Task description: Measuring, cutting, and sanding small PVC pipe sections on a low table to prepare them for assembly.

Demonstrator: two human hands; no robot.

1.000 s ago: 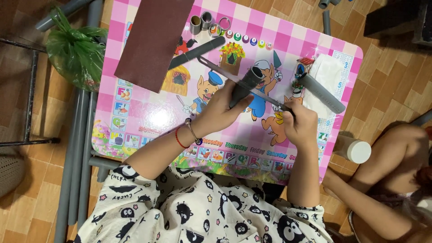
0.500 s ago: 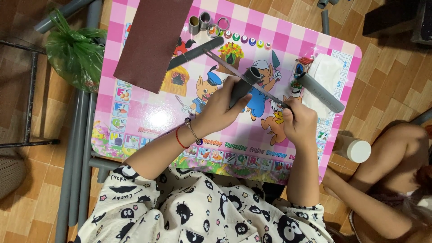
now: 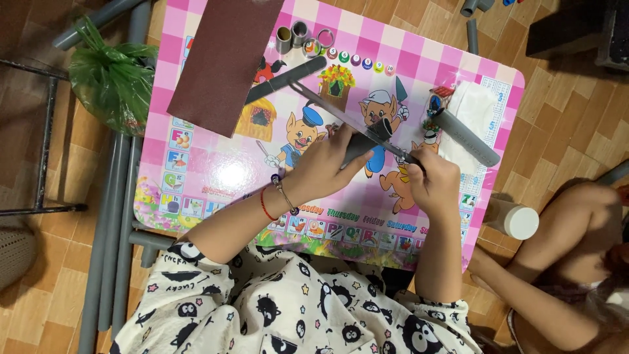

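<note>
Grey pipe (image 3: 364, 139), short and stubby, sits at the frame's centre, gripped in the left hand (image 3: 327, 164) with its open end aimed up-right. The right hand (image 3: 436, 178) is closed round the handle of a blade (image 3: 347, 118), whose long axis runs up-left from that hand across the pipe's mouth. Both rest over the pink counter (image 3: 216, 177). A longer tube (image 3: 466, 137) lies just up-right of the right hand; brown sandpaper (image 3: 226, 59) lies upper left.

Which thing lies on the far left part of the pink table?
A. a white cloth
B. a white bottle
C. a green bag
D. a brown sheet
D: the brown sheet lies over the far left part of the pink table; the green bag is on the floor beside it.
</note>
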